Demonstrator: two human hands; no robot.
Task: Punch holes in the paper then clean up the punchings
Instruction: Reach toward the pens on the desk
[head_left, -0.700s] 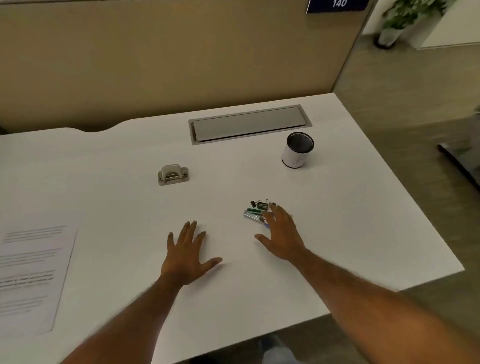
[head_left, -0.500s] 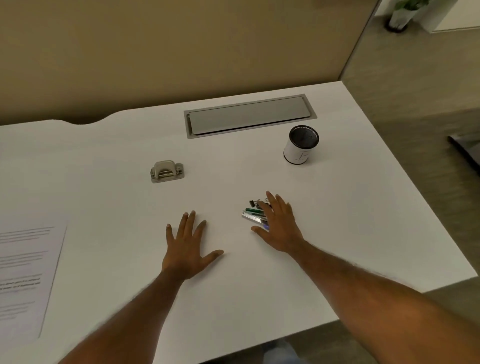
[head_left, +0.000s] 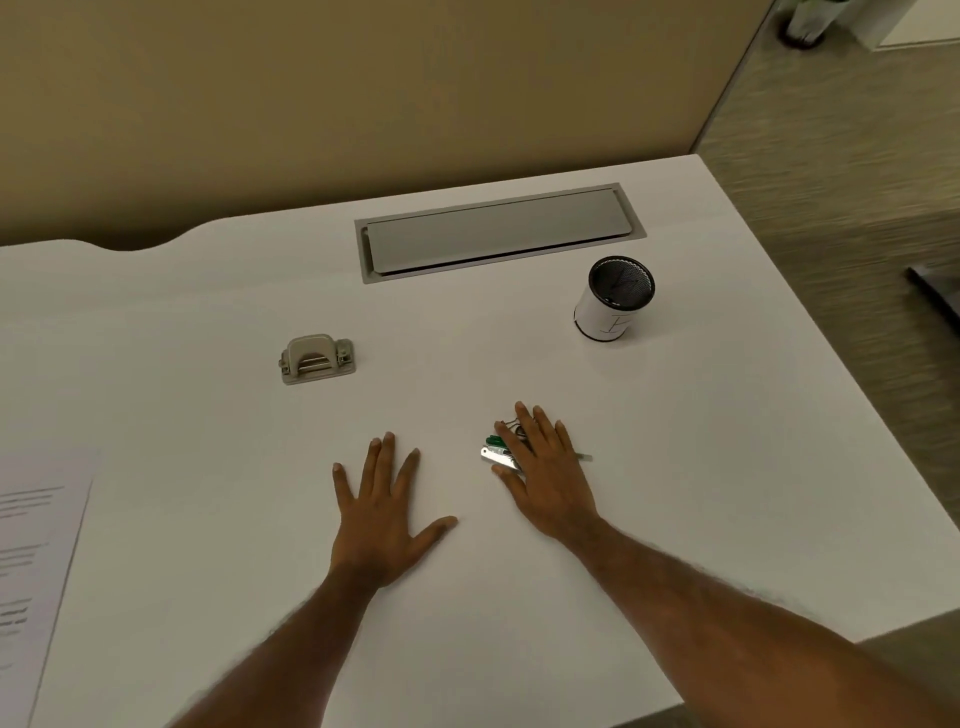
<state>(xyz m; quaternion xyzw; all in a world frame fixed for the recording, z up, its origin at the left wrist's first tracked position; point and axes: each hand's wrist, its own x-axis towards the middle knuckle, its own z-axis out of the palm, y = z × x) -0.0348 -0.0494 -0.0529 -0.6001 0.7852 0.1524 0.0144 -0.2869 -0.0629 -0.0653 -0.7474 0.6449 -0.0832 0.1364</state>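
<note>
A small grey hole punch sits on the white desk, left of centre. A printed sheet of paper lies at the desk's left edge, partly cut off by the frame. My left hand lies flat on the desk with fingers spread, holding nothing. My right hand rests with straight fingers over a small pile of stationery: green and silver pieces and binder clips, mostly hidden under the fingers.
A mesh pen cup with a white wrap stands at the right rear. A grey cable hatch is set into the desk near the tan partition. The desk's right edge drops to the floor.
My right hand has slid forward over the stationery pile, covering more of it. The camera has tilted down and shifted right. The left hand stays flat in place.
</note>
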